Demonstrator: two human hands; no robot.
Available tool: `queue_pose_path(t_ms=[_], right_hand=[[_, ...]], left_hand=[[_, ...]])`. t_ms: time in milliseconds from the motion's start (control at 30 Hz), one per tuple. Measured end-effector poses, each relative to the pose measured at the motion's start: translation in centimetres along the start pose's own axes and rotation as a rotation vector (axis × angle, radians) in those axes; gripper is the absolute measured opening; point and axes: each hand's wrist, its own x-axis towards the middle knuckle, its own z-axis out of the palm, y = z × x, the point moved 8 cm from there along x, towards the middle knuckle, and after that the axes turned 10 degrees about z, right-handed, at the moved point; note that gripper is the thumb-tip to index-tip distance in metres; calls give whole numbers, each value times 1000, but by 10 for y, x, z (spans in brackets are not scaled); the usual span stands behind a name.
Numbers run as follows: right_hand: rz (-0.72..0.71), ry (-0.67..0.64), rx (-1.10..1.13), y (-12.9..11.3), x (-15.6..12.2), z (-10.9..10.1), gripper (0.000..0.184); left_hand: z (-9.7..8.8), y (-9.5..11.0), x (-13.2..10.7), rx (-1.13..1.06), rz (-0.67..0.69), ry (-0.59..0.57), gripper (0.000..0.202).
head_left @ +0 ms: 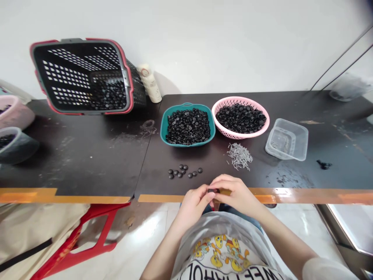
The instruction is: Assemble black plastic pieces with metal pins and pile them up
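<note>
Holding black pieces (110,95) was a red-rimmed basket (129,85), a teal basket (188,145) sat full of more, loose black caps (176,172) lay in front, left hand (192,204) and right hand (237,195) pinched a small dark part (213,190) at the taped table edge (291,191), gray pins (240,156) lay beyond, a clear container (300,142) stood right.

Between the left grip (194,203) and the right grip (234,193), a small black piece (213,190) is mostly covered by fingers, and its shape cannot be made out. Far left of the grips, a pink basket (19,113) and a translucent tub (25,149) are cut off by the edge. To their right, the bits (275,145) in the clear box (299,140) are too small to be identified. Below them, the shirt's lettering (198,273) is cropped.
</note>
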Motion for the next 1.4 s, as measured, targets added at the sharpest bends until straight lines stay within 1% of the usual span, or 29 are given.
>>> queue_pose_path(t_ms=[100, 167, 267, 367, 500, 600, 667, 700, 767, 833, 900, 967, 1000, 1033, 1100, 1133, 1200, 1267, 1333, 1400], right_hand=[[73, 84, -113, 12, 21, -14, 16], [147, 110, -242, 22, 36, -19, 16], [201, 75, -327, 30, 57, -13, 18], [213, 48, -328, 29, 71, 2, 20], [212, 32, -312, 22, 82, 27, 21], [198, 20, -293, 17, 86, 42, 25], [192, 23, -282, 15, 85, 45, 33], [192, 30, -276, 14, 84, 44, 36], [199, 60, -262, 14, 78, 37, 37], [210, 97, -244, 15, 68, 26, 30], [219, 124, -221, 17, 54, 16, 23], [221, 138, -199, 19, 38, 8, 19], [220, 140, -184, 20, 30, 5, 18], [217, 141, -166, 22, 23, 3, 18], [216, 149, -124, 25, 9, -2, 19], [219, 158, -103, 27, 2, -5, 20], [227, 187, -67, 33, -9, -14, 21], [234, 222, -43, 39, -19, -23, 22], [249, 256, -28, 46, -28, -34, 24], [279, 293, -18, 54, -36, -43, 25]], left_hand=[[-27, 0, -5, 177, -39, 197, 30], [-40, -2, -12, 229, -76, 274, 34], [-45, -4, -19, 253, -90, 278, 41], [-42, -2, -22, 260, -73, 246, 39], [-41, 4, -21, 273, -43, 221, 38], [-50, 8, -21, 292, -27, 209, 38], [-66, 12, -21, 319, -13, 231, 37], [-79, 14, -21, 336, -3, 263, 36], [-113, 22, -18, 372, 23, 384, 33], [-148, 33, -9, 431, 53, 515, 30], [-173, 48, 12, 531, 115, 571, 30], [-183, 66, 43, 673, 207, 551, 27], [-182, 71, 62, 768, 220, 502, 25], [-175, 74, 83, 858, 221, 407, 23], [-154, 69, 123, 1028, 182, 156, 23], [-145, 67, 138, 1055, 167, 87, 22], [-129, 61, 163, 1093, 132, -7, 24], [-118, 56, 181, 1120, 89, -69, 22], [-110, 52, 192, 1141, 52, -123, 20], [-105, 52, 197, 1151, 33, -158, 23]])
